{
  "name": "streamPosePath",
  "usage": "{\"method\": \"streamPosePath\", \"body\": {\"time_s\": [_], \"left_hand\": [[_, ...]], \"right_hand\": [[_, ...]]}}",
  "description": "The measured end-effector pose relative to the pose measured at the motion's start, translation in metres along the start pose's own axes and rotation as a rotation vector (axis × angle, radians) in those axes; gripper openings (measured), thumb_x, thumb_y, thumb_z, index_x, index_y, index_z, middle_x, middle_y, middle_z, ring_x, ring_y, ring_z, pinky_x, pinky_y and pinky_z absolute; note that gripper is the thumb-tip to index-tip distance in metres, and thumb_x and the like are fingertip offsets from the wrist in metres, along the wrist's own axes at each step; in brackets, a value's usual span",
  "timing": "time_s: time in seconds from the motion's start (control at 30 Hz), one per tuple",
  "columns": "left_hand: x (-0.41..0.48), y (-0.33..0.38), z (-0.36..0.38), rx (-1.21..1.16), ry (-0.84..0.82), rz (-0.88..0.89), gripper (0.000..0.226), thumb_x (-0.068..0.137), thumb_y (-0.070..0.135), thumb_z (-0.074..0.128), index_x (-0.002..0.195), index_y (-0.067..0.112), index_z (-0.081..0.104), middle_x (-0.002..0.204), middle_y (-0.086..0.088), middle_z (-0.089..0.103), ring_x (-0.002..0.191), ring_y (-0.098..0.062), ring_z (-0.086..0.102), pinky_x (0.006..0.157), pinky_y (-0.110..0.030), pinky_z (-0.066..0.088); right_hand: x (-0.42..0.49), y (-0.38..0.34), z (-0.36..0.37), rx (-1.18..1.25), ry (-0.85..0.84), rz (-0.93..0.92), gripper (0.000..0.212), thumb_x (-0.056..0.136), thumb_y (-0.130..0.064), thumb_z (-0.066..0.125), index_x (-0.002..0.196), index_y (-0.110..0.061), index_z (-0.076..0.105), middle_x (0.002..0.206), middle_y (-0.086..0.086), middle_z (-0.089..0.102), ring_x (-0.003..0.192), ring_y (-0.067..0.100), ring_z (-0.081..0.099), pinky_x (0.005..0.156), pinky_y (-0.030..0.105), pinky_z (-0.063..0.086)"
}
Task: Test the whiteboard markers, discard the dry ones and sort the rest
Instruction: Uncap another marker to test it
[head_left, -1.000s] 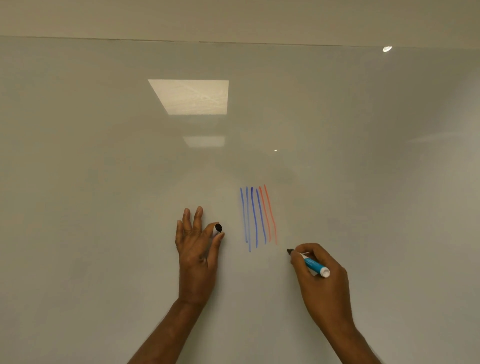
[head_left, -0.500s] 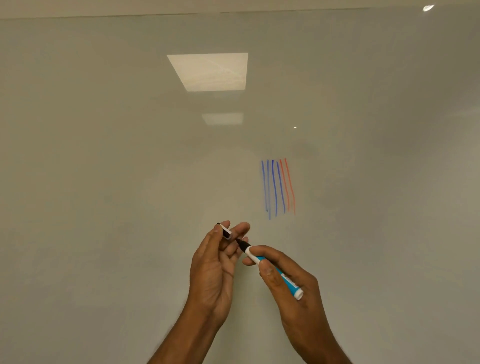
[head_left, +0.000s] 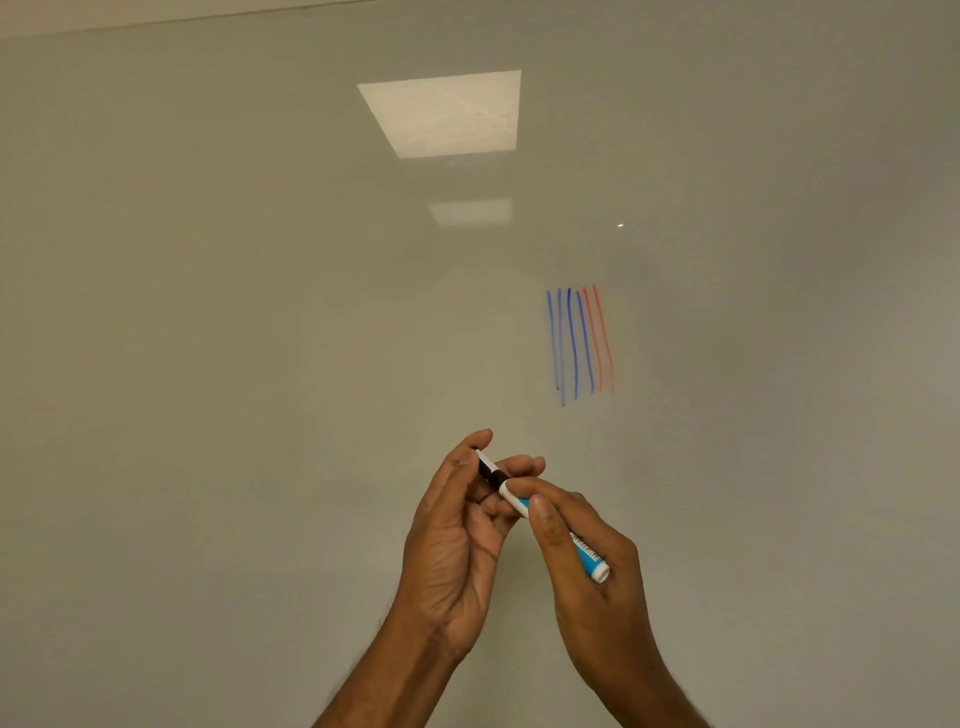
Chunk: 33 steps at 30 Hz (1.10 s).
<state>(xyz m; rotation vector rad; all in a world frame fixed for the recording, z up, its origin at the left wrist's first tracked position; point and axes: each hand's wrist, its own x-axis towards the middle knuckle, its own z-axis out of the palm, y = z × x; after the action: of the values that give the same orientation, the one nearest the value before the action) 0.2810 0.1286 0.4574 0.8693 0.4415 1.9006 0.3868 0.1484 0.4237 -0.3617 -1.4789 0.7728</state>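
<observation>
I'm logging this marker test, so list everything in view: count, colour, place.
whiteboard: one, pale grey, fills the view
blue strokes: four, blue, right of centre
red strokes: two, orange-red, just right of the blue
light reflections: two, pale, upper middle
marker: one, blue with white ends, in the right hand
cap: one, black and white, at the marker's tip end
left hand: one, lower centre, pinches the cap
right hand: one, beside it, grips the marker
</observation>
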Motion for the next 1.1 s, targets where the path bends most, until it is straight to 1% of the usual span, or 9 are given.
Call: {"method": "streamPosePath", "body": {"time_s": [0.13, 0.27, 0.37, 0.5, 0.6, 0.77, 0.9, 0.97, 1.1], "left_hand": [[-0.005, -0.009, -0.001, 0.006, 0.058, 0.008, 0.026, 0.106, 0.022, 0.046, 0.120, 0.009, 0.065, 0.105, -0.031, 0.071, 0.109, -0.040, 0.071, 0.091, -0.044, 0.059], [-0.009, -0.012, -0.006, -0.008, 0.109, 0.020, 0.026, 0.105, 0.021, 0.048, 0.121, 0.008, 0.065, 0.106, -0.032, 0.069, 0.105, -0.036, 0.073, 0.090, -0.044, 0.060], [-0.012, -0.012, -0.011, -0.012, 0.127, 0.006, 0.027, 0.105, 0.021, 0.049, 0.122, 0.008, 0.065, 0.108, -0.032, 0.070, 0.104, -0.036, 0.073, 0.090, -0.046, 0.059], [-0.016, -0.012, -0.022, -0.032, 0.141, -0.019, 0.030, 0.104, 0.021, 0.050, 0.126, 0.007, 0.064, 0.109, -0.030, 0.071, 0.107, -0.038, 0.072, 0.087, -0.046, 0.062], [-0.024, -0.014, -0.036, -0.001, 0.170, -0.013, 0.033, 0.105, 0.021, 0.048, 0.132, 0.005, 0.060, 0.117, -0.030, 0.070, 0.112, -0.038, 0.071, 0.100, -0.052, 0.054], [-0.049, -0.021, -0.081, 0.248, 0.213, 0.044, 0.035, 0.108, 0.025, 0.042, 0.132, 0.006, 0.059, 0.117, -0.025, 0.072, 0.112, -0.037, 0.071, 0.097, -0.045, 0.057], [-0.070, -0.025, -0.133, 0.453, 0.275, 0.051, 0.037, 0.105, 0.030, 0.042, 0.131, 0.011, 0.061, 0.118, -0.016, 0.074, 0.113, -0.031, 0.072, 0.097, -0.038, 0.058], [-0.082, -0.025, -0.163, 0.555, 0.323, 0.038, 0.039, 0.101, 0.035, 0.046, 0.131, 0.016, 0.062, 0.120, -0.009, 0.075, 0.114, -0.026, 0.071, 0.099, -0.035, 0.058], [-0.114, -0.020, -0.232, 0.781, 0.462, 0.047, 0.032, 0.107, 0.028, 0.047, 0.134, 0.022, 0.064, 0.129, 0.007, 0.071, 0.124, -0.009, 0.063, 0.111, -0.037, 0.047]], "right_hand": [[-0.004, 0.005, 0.001, -0.028, 0.026, 0.029, 0.024, 0.092, -0.033, 0.053, 0.108, -0.033, 0.071, 0.106, -0.019, 0.071, 0.108, 0.003, 0.066, 0.084, 0.009, 0.050], [-0.006, 0.005, 0.003, -0.057, 0.011, 0.060, 0.020, 0.090, -0.035, 0.052, 0.102, -0.044, 0.066, 0.103, -0.031, 0.068, 0.106, -0.004, 0.064, 0.081, 0.006, 0.049], [-0.010, 0.006, 0.004, -0.033, -0.012, 0.082, 0.019, 0.089, -0.035, 0.053, 0.102, -0.043, 0.065, 0.101, -0.036, 0.067, 0.105, -0.006, 0.063, 0.079, 0.005, 0.048], [-0.018, 0.012, 0.001, 0.030, -0.015, 0.139, 0.019, 0.084, -0.036, 0.061, 0.098, -0.025, 0.067, 0.086, -0.020, 0.072, 0.088, 0.003, 0.070, 0.067, 0.011, 0.053], [-0.029, 0.024, -0.002, 0.000, -0.016, 0.216, 0.025, 0.077, -0.039, 0.069, 0.095, -0.021, 0.067, 0.078, -0.008, 0.073, 0.073, 0.013, 0.071, 0.061, 0.017, 0.055], [-0.062, 0.053, 0.001, -0.193, -0.168, 0.315, 0.033, 0.074, -0.052, 0.068, 0.102, -0.035, 0.066, 0.080, -0.021, 0.069, 0.076, 0.003, 0.068, 0.064, 0.016, 0.055], [-0.093, 0.076, 0.022, -0.392, -0.288, 0.325, 0.045, 0.079, -0.058, 0.059, 0.116, -0.033, 0.065, 0.093, -0.020, 0.067, 0.078, 0.010, 0.067, 0.082, 0.021, 0.059], [-0.114, 0.092, 0.038, -0.423, -0.314, 0.295, 0.040, 0.085, -0.054, 0.060, 0.116, -0.030, 0.067, 0.095, -0.020, 0.068, 0.083, 0.009, 0.067, 0.082, 0.020, 0.058], [-0.165, 0.124, 0.073, -0.468, -0.332, 0.263, 0.026, 0.091, -0.038, 0.069, 0.113, -0.025, 0.069, 0.102, -0.018, 0.067, 0.092, 0.004, 0.064, 0.083, 0.011, 0.051]]}}
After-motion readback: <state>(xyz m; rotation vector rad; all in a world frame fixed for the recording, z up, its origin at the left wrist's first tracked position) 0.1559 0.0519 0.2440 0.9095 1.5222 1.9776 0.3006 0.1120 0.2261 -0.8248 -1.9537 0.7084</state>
